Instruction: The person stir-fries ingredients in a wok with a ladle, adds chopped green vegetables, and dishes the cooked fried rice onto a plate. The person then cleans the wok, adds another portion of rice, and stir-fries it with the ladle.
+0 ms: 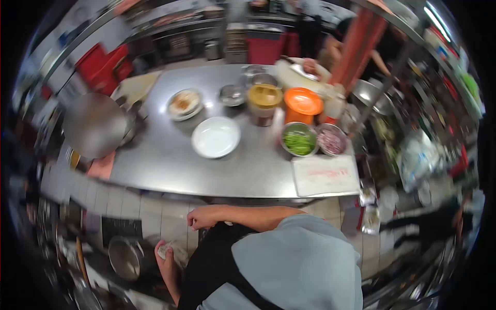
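Observation:
My right hand (201, 217) hangs near my waist, just off the front edge of the steel table (240, 178). Its fingers are curled into a loose fist, and I see nothing in them. Lower down, my left hand (164, 253) is closed on a crumpled whitish cloth (177, 254). A large pot (125, 258) stands beyond that hand, with a dark mat (121, 230) near it. On the table, the closest dish to my right hand is a wide white bowl (216, 137).
Food lies on a plate (184, 103). To the right are a yellow-topped container (265, 96), an orange lid (303, 103), bowls of chopped greens (298, 143) and purplish onion (331, 140), and a stained white cutting board (325, 183). A blurred wok (95, 125) is left. Another person's arm (381, 63) shows behind.

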The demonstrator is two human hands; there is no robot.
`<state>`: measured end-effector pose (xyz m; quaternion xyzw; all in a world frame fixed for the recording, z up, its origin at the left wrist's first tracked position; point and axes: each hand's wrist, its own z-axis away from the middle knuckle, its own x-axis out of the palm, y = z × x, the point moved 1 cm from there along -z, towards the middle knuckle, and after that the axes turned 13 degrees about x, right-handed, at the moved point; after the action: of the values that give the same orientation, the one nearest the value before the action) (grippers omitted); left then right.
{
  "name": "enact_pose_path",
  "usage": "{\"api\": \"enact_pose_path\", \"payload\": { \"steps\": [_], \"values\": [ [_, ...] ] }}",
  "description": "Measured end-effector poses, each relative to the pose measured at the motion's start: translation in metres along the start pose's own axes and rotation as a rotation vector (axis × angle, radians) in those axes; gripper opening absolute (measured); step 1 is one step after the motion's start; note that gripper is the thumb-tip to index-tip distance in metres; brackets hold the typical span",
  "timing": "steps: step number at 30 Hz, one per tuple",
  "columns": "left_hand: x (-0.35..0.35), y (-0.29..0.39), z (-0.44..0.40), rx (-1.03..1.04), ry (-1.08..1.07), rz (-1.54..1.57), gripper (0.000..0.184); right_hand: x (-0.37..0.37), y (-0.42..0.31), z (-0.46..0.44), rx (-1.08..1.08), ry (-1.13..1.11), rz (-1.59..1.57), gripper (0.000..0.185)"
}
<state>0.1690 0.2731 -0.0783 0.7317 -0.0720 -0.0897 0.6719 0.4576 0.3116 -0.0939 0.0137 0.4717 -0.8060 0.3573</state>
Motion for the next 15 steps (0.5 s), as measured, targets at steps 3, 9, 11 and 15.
{"api": "enact_pose_path", "payload": {
  "steps": [3, 9, 11, 15],
  "values": [
    [-0.04, 0.007, 0.047, -0.034, 0.121, 0.196, 0.05, 0.051, -0.005, -0.041, -0.255, -0.048, 0.235, 0.036],
    [-0.103, 0.108, 0.184, 0.287, 0.374, 0.736, 0.096, 0.124, -0.067, -0.085, -0.13, -0.625, 0.258, 0.038],
    [-0.084, 0.149, 0.245, 0.519, 0.505, 0.62, 0.09, 0.147, -0.097, -0.098, -0.003, -0.78, 0.354, 0.038],
    [-0.051, 0.253, 0.296, 0.914, 0.168, -0.083, 0.059, 0.219, -0.124, -0.161, 0.112, -0.931, 0.52, 0.037]
  ]
}}
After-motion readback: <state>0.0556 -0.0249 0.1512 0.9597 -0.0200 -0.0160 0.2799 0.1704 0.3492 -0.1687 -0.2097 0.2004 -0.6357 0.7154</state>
